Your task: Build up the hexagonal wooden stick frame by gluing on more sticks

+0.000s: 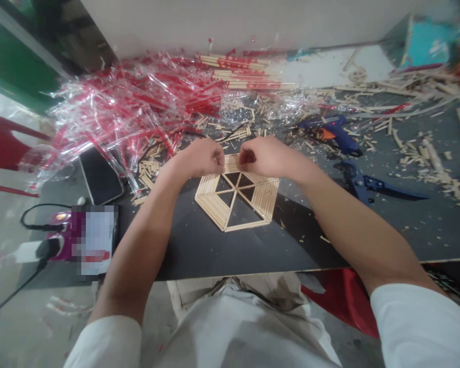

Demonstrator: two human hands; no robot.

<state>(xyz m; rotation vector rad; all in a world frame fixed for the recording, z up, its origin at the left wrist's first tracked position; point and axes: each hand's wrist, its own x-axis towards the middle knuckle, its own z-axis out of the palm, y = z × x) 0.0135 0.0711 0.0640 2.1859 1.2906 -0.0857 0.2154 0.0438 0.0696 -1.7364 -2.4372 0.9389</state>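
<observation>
A hexagonal frame of pale wooden sticks [266, 199] lies flat on the dark table, with spokes meeting at its middle. Rows of sticks fill bands along several of its sides; the near side has only a thin edge. My left hand [202, 155] is closed in a pinch at the left end of the frame's far band. At that band's right end, my right hand [267, 155] is closed too, fingers curled inward. Both sets of fingertips touch or hover just over the sticks; what they pinch is too small to tell.
Red and clear plastic wrappers [138, 97] are heaped at the back left, near bundled sticks [249, 76]. A blue glue gun [339, 134] and blue-handled cutters [362, 185] lie right. Cut stick pieces [425, 158] are scattered around. Left are a phone [100, 176] and a power adapter [61, 235].
</observation>
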